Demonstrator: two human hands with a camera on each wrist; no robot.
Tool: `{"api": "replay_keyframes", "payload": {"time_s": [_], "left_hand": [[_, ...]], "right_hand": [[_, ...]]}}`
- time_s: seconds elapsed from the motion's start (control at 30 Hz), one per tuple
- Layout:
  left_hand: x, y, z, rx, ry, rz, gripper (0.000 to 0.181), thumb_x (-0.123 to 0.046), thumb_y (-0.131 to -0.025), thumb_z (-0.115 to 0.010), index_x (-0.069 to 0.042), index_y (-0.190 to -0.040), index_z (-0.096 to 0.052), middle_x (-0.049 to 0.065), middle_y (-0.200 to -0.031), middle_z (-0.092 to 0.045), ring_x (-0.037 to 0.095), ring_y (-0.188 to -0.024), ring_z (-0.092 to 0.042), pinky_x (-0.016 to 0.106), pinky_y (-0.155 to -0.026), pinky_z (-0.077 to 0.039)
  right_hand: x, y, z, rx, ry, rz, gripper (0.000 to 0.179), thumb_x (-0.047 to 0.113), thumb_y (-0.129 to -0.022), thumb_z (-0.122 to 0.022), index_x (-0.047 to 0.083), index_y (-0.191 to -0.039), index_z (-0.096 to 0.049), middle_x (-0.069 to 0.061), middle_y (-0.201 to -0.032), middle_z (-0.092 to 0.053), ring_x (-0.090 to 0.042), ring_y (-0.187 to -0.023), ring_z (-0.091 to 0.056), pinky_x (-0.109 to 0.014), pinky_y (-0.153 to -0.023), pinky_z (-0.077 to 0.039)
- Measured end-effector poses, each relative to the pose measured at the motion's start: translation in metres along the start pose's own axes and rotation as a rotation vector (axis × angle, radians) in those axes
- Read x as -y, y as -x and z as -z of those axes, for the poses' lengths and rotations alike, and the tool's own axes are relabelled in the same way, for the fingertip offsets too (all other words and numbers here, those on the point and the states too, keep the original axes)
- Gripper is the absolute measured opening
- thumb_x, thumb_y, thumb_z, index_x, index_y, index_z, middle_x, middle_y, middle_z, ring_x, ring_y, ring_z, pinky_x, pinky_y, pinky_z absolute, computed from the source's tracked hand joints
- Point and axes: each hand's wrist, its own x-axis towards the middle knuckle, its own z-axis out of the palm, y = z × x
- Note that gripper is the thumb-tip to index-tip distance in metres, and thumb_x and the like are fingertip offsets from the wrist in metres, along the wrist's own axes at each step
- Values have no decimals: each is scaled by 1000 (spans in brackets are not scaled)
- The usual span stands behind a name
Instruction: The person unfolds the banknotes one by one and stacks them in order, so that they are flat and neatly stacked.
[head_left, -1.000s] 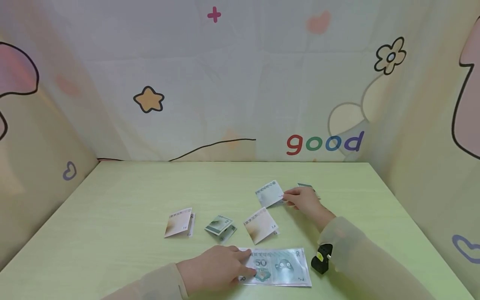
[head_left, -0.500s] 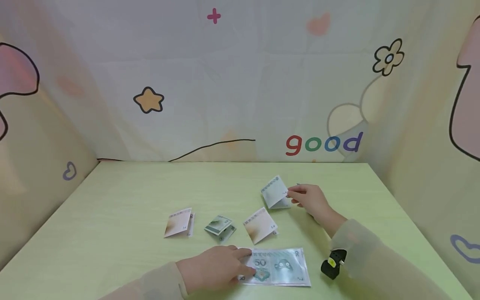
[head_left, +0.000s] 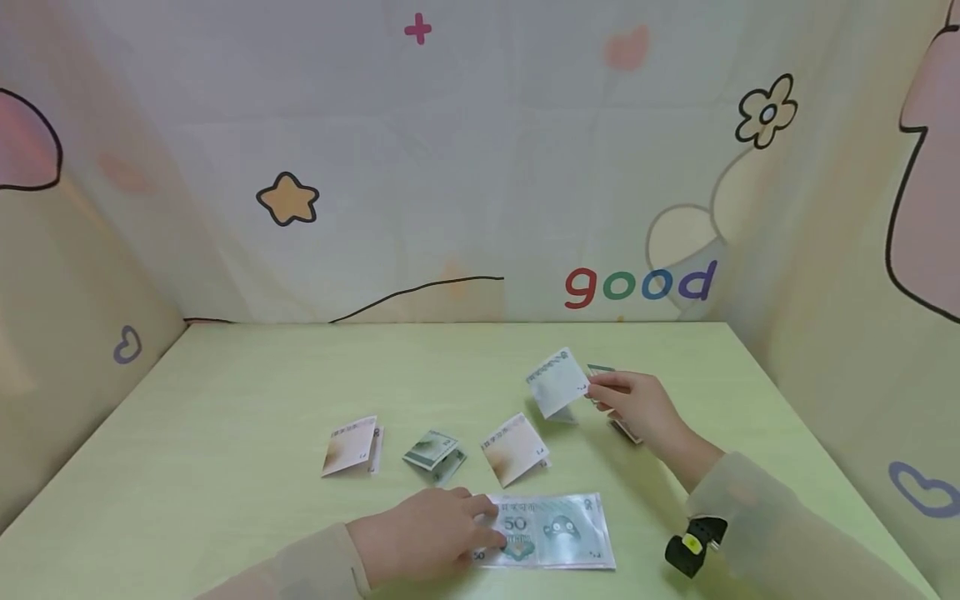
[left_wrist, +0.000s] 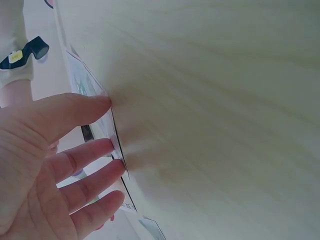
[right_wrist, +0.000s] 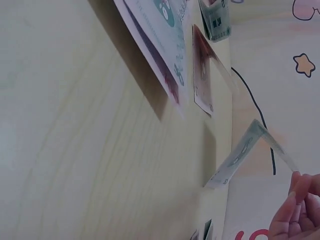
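Note:
My right hand (head_left: 648, 408) pinches the right corner of a pale folded banknote (head_left: 557, 383); in the right wrist view this folded banknote (right_wrist: 239, 154) makes a tent shape with its fold upward. My left hand (head_left: 420, 533) rests with extended fingers on the left end of a flat stack of banknotes (head_left: 570, 533) with a 50 on top. From the left wrist view, its fingertips (left_wrist: 116, 167) touch the edge of the notes. Farther back stand a pinkish folded banknote (head_left: 350, 446), a green folded banknote (head_left: 433, 450) and another pinkish one (head_left: 515, 450).
Beyond my right hand shows the edge of a green banknote (head_left: 600, 367), mostly hidden. Below that hand lies a dark-edged piece (head_left: 625, 431), partly covered. A black device (head_left: 693, 547) sits at the right wrist. A printed curtain (head_left: 420, 200) encloses the pale green table (head_left: 247, 367).
My right hand has moved rightward, drawing the pale folded banknote along and raising it slightly. More of the dark-edged piece shows beneath that hand. My left hand stays on the stack.

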Motion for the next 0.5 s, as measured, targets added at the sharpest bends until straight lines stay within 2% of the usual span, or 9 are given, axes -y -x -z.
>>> {"api": "replay_keyframes", "payload": {"time_s": [0.17, 0.27, 0.4, 0.5], "left_hand": [[0, -2, 1, 41, 36, 29, 35, -25, -84, -69, -30, -118, -63, -6, -118, -58, 10, -99, -56, 20, -78, -46], [0, -2, 0, 56, 87, 59, 35, -23, -83, -70, -28, -117, -63, -6, -121, -57, 11, -103, -56, 22, -82, -46], [2, -3, -1, 36, 150, 85, 35, -21, -81, -72, -27, -115, -64, -5, -120, -58, 12, -104, -55, 24, -85, -46], [2, -4, -1, 10, 138, 83, 33, -24, -81, -73, -26, -112, -65, -6, -117, -59, 11, -103, -55, 22, -84, -45]], "right_hand": [[1, 9, 7, 3, -15, -41, 40, 28, -92, -60, 1, -121, -59, -15, -113, -62, -29, -96, -58, -33, -82, -50], [0, 15, 10, -2, -5, -23, 41, 29, -92, -60, 0, -121, -58, -16, -113, -62, -28, -95, -58, -31, -79, -51], [0, 24, 13, -17, -2, -7, 42, 31, -91, -61, -1, -119, -59, -14, -110, -63, -27, -91, -59, -28, -76, -51], [0, 31, 14, -16, -1, -21, 42, 32, -90, -62, 1, -118, -60, -12, -108, -64, -26, -90, -58, -29, -77, -51]]}}
